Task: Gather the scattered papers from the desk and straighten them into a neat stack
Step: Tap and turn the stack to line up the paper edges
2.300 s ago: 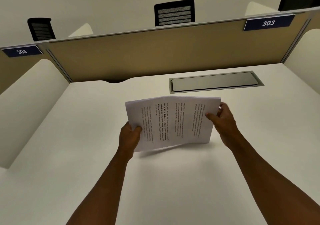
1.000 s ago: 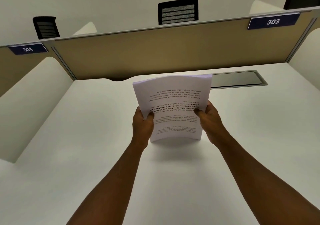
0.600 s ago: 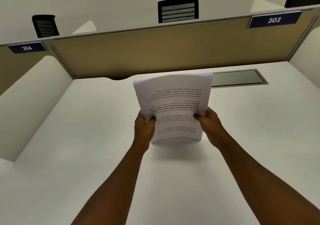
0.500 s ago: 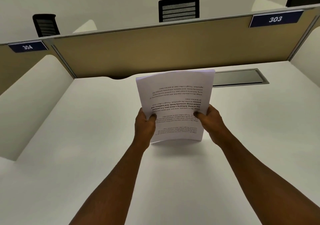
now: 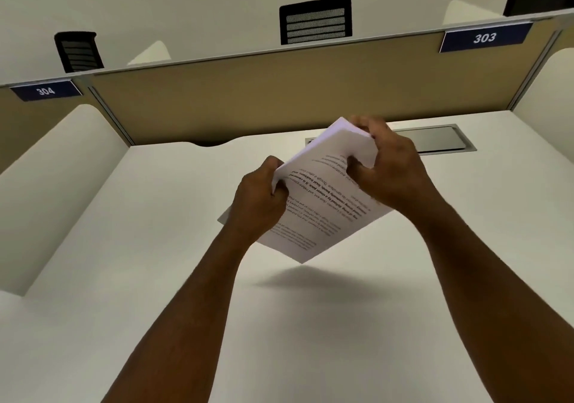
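Note:
A stack of white printed papers (image 5: 320,203) hangs in the air above the white desk (image 5: 155,247), turned diagonally with one corner pointing down. Its shadow lies on the desk below it. My left hand (image 5: 257,203) grips the stack's left edge, thumb on the printed face. My right hand (image 5: 388,172) holds the upper right corner, fingers curled over the top edge. No loose sheets show elsewhere on the desk.
A tan partition (image 5: 279,98) with number plates 304 (image 5: 46,90) and 303 (image 5: 484,38) closes the back of the desk. White side dividers (image 5: 46,185) stand left and right. A grey cable hatch (image 5: 441,140) is set into the desk behind my right hand. Chair backs (image 5: 315,20) rise beyond the partition.
The stack was standing upright on its short edge on the desk. Now it is lifted off the desk and rotated diagonally, and my right hand has shifted up to the top corner.

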`<state>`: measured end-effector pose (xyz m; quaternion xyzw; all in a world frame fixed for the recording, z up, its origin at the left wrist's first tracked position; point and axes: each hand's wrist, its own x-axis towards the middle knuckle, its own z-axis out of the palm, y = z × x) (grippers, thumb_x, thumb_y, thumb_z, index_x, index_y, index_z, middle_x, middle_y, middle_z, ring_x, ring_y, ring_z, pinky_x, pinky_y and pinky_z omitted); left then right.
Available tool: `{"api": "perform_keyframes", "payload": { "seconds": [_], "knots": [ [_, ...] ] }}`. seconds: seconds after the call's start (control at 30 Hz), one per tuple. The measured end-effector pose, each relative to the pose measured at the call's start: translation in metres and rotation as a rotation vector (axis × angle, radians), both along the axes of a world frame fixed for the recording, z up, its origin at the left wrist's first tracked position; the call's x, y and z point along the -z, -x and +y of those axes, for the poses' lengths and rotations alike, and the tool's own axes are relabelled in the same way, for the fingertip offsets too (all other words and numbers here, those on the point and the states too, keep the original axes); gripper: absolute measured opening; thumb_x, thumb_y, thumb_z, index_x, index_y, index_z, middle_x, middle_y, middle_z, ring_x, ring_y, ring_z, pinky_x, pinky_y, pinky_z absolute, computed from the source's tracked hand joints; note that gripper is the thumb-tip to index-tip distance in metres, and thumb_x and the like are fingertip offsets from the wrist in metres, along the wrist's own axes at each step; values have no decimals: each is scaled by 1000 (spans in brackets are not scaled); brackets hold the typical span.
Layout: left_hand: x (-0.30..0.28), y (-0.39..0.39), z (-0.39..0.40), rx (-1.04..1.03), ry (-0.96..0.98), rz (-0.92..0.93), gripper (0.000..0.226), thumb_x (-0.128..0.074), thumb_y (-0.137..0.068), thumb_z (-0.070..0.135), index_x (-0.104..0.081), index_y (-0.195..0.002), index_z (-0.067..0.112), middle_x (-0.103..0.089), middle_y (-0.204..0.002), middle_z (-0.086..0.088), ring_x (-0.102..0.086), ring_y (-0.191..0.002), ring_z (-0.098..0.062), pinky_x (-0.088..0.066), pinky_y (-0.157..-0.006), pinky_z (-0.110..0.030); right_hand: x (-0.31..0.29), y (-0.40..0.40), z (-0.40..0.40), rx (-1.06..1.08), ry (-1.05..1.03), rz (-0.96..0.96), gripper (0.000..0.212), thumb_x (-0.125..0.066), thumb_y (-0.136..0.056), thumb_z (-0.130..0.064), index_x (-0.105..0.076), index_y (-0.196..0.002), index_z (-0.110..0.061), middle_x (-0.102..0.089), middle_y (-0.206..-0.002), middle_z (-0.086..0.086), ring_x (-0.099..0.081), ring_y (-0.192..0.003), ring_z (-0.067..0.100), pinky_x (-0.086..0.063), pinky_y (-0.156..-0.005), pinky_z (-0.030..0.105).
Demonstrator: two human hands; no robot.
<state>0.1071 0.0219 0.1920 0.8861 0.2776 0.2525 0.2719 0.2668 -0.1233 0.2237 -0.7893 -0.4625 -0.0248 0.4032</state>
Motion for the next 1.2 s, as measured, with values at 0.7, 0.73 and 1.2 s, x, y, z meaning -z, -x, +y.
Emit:
{"api": "perform_keyframes", "payload": {
  "seconds": [0.7, 0.73, 1.2],
  "knots": [
    [79, 33, 36, -284, 806, -475, 30, -57, -80, -1, -63, -105, 14, -69, -105, -7, -65, -97, -23, -53, -78, -31, 78, -26, -17, 9, -245, 841, 20, -58, -92, -5, -63, -93, -24, -71, -95, 1, -68, -90, 28, -56, -80, 44],
    [86, 33, 36, -305, 809, -455, 30, -57, -80, 0, -63, -107, 12, -69, -105, -8, -65, -98, -24, -53, -77, -30, 87, -24, -16, 22, -229, 862, 21, -58, -91, -4, -63, -93, -24, -71, -96, 4, -68, -93, 31, -56, -82, 47],
    [115, 38, 33, -350, 821, -351, 31, -51, -90, -9, -59, -111, 12, -67, -98, -3, -63, -91, -21, -52, -80, -33, 129, -19, -18, 85, -187, 940, 30, -55, -90, 0, -63, -101, -26, -69, -103, 7, -65, -98, 33, -54, -85, 46]
  ]
}}
